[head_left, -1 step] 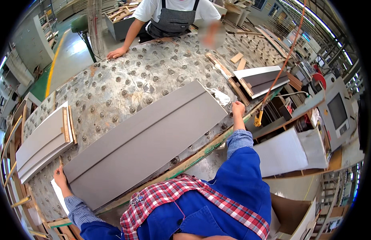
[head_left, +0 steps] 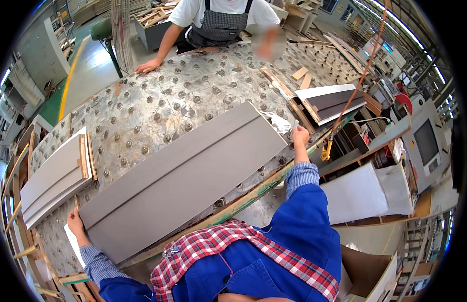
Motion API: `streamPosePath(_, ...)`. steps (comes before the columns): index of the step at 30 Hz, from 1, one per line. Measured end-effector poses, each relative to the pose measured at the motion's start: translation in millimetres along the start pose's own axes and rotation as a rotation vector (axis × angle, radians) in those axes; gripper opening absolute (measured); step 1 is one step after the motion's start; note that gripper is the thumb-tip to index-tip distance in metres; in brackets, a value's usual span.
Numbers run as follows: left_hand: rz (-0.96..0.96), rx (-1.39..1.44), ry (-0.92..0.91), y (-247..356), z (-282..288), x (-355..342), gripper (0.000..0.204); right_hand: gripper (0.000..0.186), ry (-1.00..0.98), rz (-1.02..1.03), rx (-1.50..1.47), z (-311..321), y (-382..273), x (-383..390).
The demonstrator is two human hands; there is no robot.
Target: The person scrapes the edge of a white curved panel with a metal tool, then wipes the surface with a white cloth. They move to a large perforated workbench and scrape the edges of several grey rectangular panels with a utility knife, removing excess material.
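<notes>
A long grey panel (head_left: 178, 176) with a dark groove along its length lies slantwise on the worktable in front of me. At its left end my left hand (head_left: 76, 226) is closed, and a thin tan strip (head_left: 76, 202) sticks up from the fingers, close beside the panel's edge. Off the panel's right end, my right hand (head_left: 300, 137) is closed on a small thin pale piece (head_left: 295, 124), whose kind I cannot make out. A crumpled white wrapping (head_left: 278, 122) lies between that hand and the panel.
The metal worktable (head_left: 143, 108) is studded with ball rollers. Stacked panels stand on it left (head_left: 52, 176) and right (head_left: 334, 103), beside wooden strips (head_left: 289, 100). Across the table a co-worker rests a hand (head_left: 149, 66) on it. A yellow hanging control (head_left: 326, 151) dangles at right.
</notes>
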State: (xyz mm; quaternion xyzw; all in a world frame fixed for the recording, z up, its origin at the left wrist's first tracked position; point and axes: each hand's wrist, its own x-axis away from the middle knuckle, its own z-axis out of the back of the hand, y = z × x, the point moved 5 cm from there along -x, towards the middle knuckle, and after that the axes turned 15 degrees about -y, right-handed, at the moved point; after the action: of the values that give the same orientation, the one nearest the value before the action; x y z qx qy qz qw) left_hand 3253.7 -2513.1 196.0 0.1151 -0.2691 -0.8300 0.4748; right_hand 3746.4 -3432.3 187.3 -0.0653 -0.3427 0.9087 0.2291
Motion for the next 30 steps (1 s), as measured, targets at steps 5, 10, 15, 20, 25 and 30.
streamPosePath(5, -0.056, -0.099, 0.095, -61, 27, -5, 0.034, 0.042, -0.072, 0.355, 0.579, -24, -90, 27)
streamPosePath(10, -0.033, 0.072, -0.156, -25, 27, 39, 0.048, 0.036, -0.323, 0.436, 0.643, -52, -54, 11)
streamPosePath(15, -0.068, 0.278, -0.181, -29, 22, 59, 0.057, 0.031, -0.086, 0.275, 0.240, -24, -65, 6)
streamPosePath(20, -0.014, 0.086, -0.133, -116, 43, 31, 0.056, 0.031, 0.204, 0.563, -0.096, 16, -134, 34)
streamPosePath(25, 0.408, 0.057, -0.108, -149, 48, 24, 0.065, 0.031, 0.130, 0.632, -0.283, 8, -197, 103)
streamPosePath(30, 0.053, -0.083, -0.100, -156, 62, 19, 0.063, 0.031, -0.275, 0.782, -0.095, -76, -226, 133)
